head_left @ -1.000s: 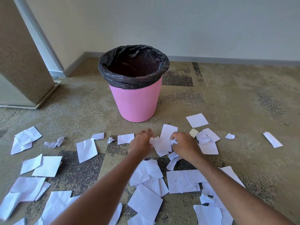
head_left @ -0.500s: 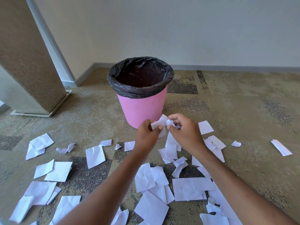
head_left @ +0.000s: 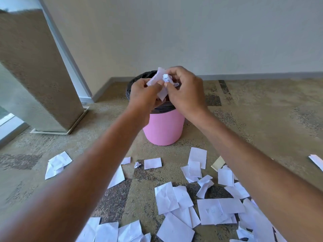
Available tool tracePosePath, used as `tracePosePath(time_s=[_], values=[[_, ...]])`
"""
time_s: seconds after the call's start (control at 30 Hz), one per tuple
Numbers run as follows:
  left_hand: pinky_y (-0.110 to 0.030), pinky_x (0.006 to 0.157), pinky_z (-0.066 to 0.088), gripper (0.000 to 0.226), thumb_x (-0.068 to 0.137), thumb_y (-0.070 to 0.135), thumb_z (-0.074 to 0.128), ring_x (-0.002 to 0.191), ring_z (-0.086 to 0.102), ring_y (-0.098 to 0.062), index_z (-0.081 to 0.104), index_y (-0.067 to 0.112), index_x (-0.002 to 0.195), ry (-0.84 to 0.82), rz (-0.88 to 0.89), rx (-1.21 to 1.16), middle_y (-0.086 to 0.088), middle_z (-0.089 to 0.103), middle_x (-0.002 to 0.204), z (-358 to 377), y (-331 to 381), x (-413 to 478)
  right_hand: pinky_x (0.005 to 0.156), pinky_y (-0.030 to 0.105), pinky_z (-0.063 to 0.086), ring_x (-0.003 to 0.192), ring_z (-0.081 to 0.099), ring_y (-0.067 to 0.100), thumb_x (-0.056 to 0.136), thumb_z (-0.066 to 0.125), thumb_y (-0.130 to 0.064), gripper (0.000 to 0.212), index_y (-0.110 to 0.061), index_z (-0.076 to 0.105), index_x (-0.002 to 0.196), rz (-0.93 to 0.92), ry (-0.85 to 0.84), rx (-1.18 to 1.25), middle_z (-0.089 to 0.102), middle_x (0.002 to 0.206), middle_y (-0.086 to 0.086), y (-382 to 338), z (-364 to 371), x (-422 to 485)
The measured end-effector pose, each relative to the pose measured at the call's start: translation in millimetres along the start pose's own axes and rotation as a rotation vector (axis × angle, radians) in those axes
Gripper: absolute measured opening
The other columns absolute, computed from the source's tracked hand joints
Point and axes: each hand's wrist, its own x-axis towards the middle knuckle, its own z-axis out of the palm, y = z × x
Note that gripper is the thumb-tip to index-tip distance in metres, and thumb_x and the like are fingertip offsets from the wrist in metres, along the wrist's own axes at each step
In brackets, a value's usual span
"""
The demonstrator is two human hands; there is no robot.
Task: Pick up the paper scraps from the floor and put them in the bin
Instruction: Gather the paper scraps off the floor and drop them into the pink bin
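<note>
Watching from the head view: the person is holding both hands together above the bin, right over its mouth. Their left hand is pinching a flat scrap, thumb and curled fingers closing on it; the sheet is poking up past the knuckles and also hanging down between the two hands. Their right hand is gripping a crumpled wad, fingers curling round it, with the wad pressing against the flat scrap. Neither hand is spreading wide; both are clamping paper. The bin is pink and standing upright on the carpet, and a black liner is folding over its rim. The hands are covering most of the opening, so can't tell what is lying inside. Plenty of loose scraps are lying over the carpet on the near side of the bin, many overlapping, mostly under and between the two forearms. A small balled scrap is sitting just beside a flat rectangle, near the bin's base. A yellowish piece is showing beside the right forearm, and a narrow strip is lying well apart at the far right edge. A textured pillar is standing to the left, with a plain wall running behind the bin.
</note>
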Motion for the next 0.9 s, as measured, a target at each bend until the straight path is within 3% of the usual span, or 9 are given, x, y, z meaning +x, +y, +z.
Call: tracePosePath(time_s=[0.17, 0.27, 0.33, 0.43, 0.5, 0.6, 0.73, 0.83, 0.9], values=[[-0.051, 0.086, 0.066, 0.021, 0.103, 0.013, 0.065, 0.12, 0.067, -0.04, 0.065, 0.002, 0.121, 0.032, -0.173, -0.082, -0.02, 0.069, 0.126, -12.9, 13.9, 34.7, 0.089, 0.038, 0.057, 0.102, 0.071, 0.022, 0.09, 0.07, -0.001, 0.034, -0.006, 0.074, 0.123, 0.031, -0.054, -0.018, 0.077, 0.108, 0.006, 2.1, 19.9, 17.9], [-0.041, 0.068, 0.066, 0.009, 0.102, 0.016, 0.068, 0.107, 0.056, -0.027, 0.061, 0.01, 0.105, 0.054, -0.189, -0.097, -0.008, 0.057, 0.109, -16.8, 14.8, 41.7, 0.091, 0.028, 0.058, 0.105, 0.069, 0.016, 0.09, 0.074, -0.001, 0.038, -0.007, 0.073, 0.127, 0.046, -0.044, 0.013, 0.076, 0.115, 0.007, 7.1, 24.1, 13.2], [-0.04, 0.067, 0.065, 0.014, 0.101, 0.015, 0.068, 0.109, 0.057, -0.028, 0.062, 0.009, 0.112, 0.057, -0.192, -0.123, -0.008, 0.057, 0.116, -19.3, 11.2, 45.5, 0.094, 0.02, 0.055, 0.108, 0.069, 0.014, 0.09, 0.073, 0.003, 0.041, -0.008, 0.072, 0.13, 0.061, -0.049, 0.013, 0.075, 0.119, 0.007, 10.8, 25.4, 9.0], [-0.041, 0.077, 0.067, 0.03, 0.103, 0.013, 0.065, 0.115, 0.065, -0.033, 0.06, 0.003, 0.131, 0.062, -0.163, -0.147, -0.014, 0.062, 0.124, -21.3, 3.8, 44.4, 0.102, 0.026, 0.055, 0.113, 0.07, 0.013, 0.09, 0.067, 0.009, 0.042, -0.007, 0.072, 0.129, 0.084, -0.048, 0.044, 0.076, 0.119, 0.005, 14.8, 23.9, 7.3], [-0.041, 0.08, 0.067, 0.025, 0.104, 0.011, 0.061, 0.111, 0.073, -0.035, 0.062, 0.004, 0.128, 0.063, -0.128, -0.171, -0.015, 0.069, 0.119, -21.7, 0.6, 37.8, 0.103, 0.029, 0.056, 0.113, 0.071, 0.01, 0.09, 0.064, 0.011, 0.043, -0.007, 0.073, 0.127, 0.087, -0.044, 0.057, 0.077, 0.117, 0.004, 17.0, 21.1, 6.8], [-0.036, 0.074, 0.066, 0.018, 0.102, 0.011, 0.06, 0.089, 0.081, -0.029, 0.069, 0.007, 0.117, 0.048, -0.079, -0.17, -0.013, 0.077, 0.095, -24.5, -5.2, 22.7, 0.095, 0.034, 0.061, 0.106, 0.073, 0.009, 0.09, 0.059, 0.012, 0.042, -0.01, 0.075, 0.123, 0.108, -0.026, 0.096, 0.077, 0.111, 0.0, 22.2, 13.9, 3.2], [-0.029, 0.062, 0.059, 0.022, 0.103, 0.03, 0.063, 0.07, 0.073, -0.018, 0.076, 0.013, 0.105, -0.185, -0.114, 0.064, -0.005, 0.076, 0.085, -39.2, -29.5, 1.8, 0.08, 0.036, 0.065, 0.084, 0.073, 0.008, 0.086, 0.057, 0.01, 0.041, -0.014, 0.078, 0.112, 0.174, 0.055, 0.094, 0.075, 0.094, -0.003, 39.3, -1.7, -16.6], [-0.031, 0.069, 0.06, 0.029, 0.104, 0.035, 0.062, 0.079, 0.074, -0.02, 0.075, 0.01, 0.11, -0.397, -0.262, 0.275, -0.008, 0.079, 0.098, -53.1, -64.8, -13.1, 0.08, 0.032, 0.063, 0.08, 0.071, 0.013, 0.081, 0.053, 0.011, 0.044, -0.012, 0.079, 0.107, 0.254, 0.044, 0.067, 0.075, 0.09, -0.001, 58.7, -14.4, -49.3], [-0.037, 0.078, 0.063, 0.023, 0.103, 0.029, 0.066, 0.089, 0.075, -0.024, 0.075, 0.009, 0.11, -0.408, -0.292, 0.443, -0.011, 0.08, 0.105, -59.1, -94.7, -20.6, 0.08, 0.027, 0.061, 0.081, 0.07, 0.013, 0.082, 0.052, 0.011, 0.044, -0.014, 0.078, 0.107, 0.326, -0.013, 0.05, 0.074, 0.09, -0.002, 72.9, -20.4, -74.6]])
